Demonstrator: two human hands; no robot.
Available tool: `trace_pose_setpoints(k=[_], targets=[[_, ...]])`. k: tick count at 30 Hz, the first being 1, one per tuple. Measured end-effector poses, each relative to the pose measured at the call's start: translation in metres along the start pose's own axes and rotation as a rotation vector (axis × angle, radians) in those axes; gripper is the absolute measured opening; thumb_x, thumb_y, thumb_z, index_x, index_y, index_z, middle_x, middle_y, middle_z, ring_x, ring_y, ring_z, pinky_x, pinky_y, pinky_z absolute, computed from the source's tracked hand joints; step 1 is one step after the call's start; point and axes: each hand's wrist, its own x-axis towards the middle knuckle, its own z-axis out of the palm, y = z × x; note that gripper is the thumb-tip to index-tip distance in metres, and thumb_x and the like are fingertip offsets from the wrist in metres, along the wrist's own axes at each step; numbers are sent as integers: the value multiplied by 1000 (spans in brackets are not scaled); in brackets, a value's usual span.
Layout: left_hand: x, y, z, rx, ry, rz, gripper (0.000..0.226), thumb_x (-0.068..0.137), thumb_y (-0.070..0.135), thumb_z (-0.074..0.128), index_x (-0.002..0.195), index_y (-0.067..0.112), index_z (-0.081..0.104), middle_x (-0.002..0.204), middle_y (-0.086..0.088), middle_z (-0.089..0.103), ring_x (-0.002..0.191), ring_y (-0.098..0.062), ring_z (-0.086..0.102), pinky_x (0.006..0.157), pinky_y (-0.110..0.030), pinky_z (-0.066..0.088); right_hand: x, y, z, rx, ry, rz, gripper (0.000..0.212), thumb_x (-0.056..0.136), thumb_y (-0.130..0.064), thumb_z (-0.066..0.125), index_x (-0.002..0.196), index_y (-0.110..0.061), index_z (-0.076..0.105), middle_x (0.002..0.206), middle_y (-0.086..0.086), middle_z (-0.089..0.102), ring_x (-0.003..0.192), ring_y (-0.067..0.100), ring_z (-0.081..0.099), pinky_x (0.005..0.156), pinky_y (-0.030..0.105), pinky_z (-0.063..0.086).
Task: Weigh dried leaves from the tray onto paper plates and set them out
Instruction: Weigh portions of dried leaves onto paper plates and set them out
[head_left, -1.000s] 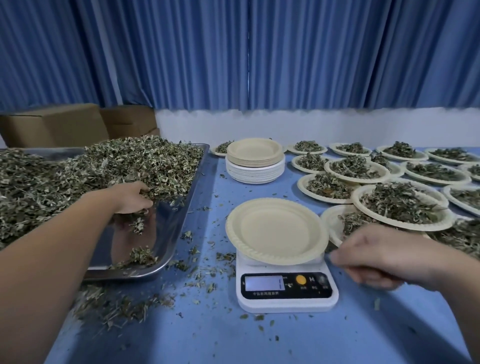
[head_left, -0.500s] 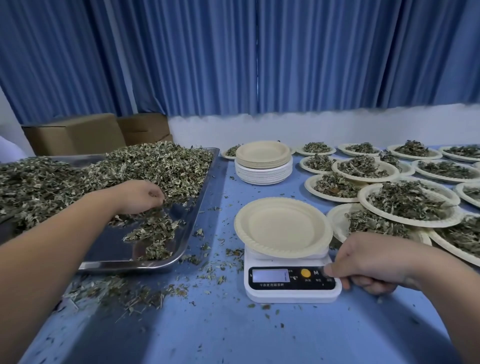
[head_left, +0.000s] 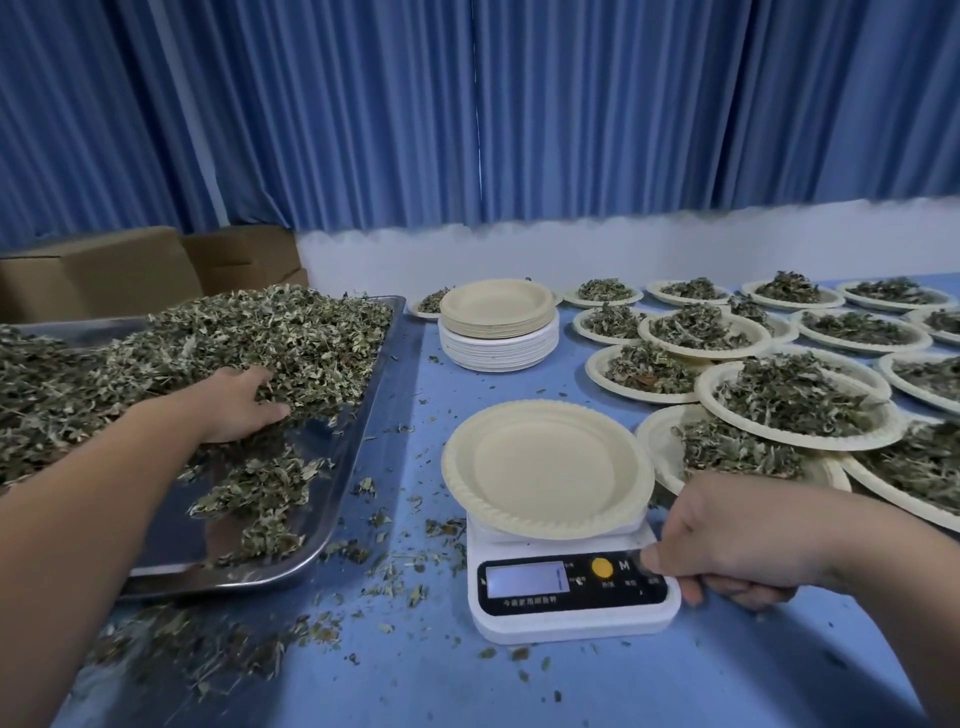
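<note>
Left hand (head_left: 236, 402), fingers spread, digs into dried green leaves (head_left: 270, 338) on steel tray (head_left: 363, 415); right hand (head_left: 727, 545), fingers curled together, presses white digital scale (head_left: 571, 597) beneath 1 empty beige paper plate (head_left: 545, 467).

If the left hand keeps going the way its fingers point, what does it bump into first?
The left hand points away and rightward into the pile of dried leaves on the metal tray. Its fingertips already seem tucked into the pile's edge, so it would probably meet more leaves first.
</note>
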Motion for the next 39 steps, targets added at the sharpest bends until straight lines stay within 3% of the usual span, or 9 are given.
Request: trace_pose_setpoints(k=[6,10,17,21,24,27,30,34,39], targets=[[5,9,6,68,-61,41,56,97,37,55,146,15,40,149,-15,39,133,-31,41,107,-34,35,-1,2,-2,12,-17,-39,41,92,-33,59,56,-14,61,40,1,37,35,16,31,49,24,40],[-3,11,0,86,-72,73,44,90,18,66,132,19,55,137,-10,53,118,-28,56,99,-38,46,0,3,-4,28,-35,-56,38,91,-33,60,59,-12,63,40,-1,38,33,14,33,47,23,40],[-44,20,-3,49,-114,163,32,88,18,68,116,30,58,122,2,57,86,-14,67,64,-22,50,0,7,-6,85,-60,-62,35,91,-29,62,62,-9,62,41,-1,37,33,13,31,39,17,30],[-74,23,-16,-11,-198,226,32,92,32,64,122,24,57,116,9,59,94,-7,61,72,-20,47,0,9,-6,83,-59,-61,35,91,-31,62,65,-8,62,43,0,35,34,13,30,40,19,24],[-99,25,-27,-91,-221,262,32,94,40,59,125,32,54,119,16,52,100,-3,55,78,-17,39,-1,8,-6,84,-65,-59,35,91,-31,63,66,-8,61,43,1,35,33,13,30,39,19,21],[-117,27,-36,-148,-262,283,22,95,47,54,113,36,57,120,14,59,106,-8,57,88,-25,42,-2,8,-6,88,-63,-63,34,91,-31,63,65,-8,61,44,2,34,34,13,30,39,20,18],[-134,32,-41,-132,-300,303,33,89,59,51,104,32,63,100,11,66,89,-6,61,81,-27,47,-2,9,-5,91,-65,-68,33,91,-31,63,66,-9,61,46,3,34,35,13,30,42,24,18],[-144,36,-33,-67,-164,304,35,92,59,46,104,30,63,100,8,66,89,-7,61,76,-25,46,-1,12,-6,115,-67,-77,32,92,-29,61,68,-8,62,47,3,34,36,14,28,46,28,17],[-154,44,-13,-43,-82,322,57,93,64,33,133,28,52,130,6,58,108,-9,54,92,-27,41,-1,13,-7,144,-67,-91,31,93,-27,60,67,-9,62,48,3,34,36,14,28,46,29,15]])
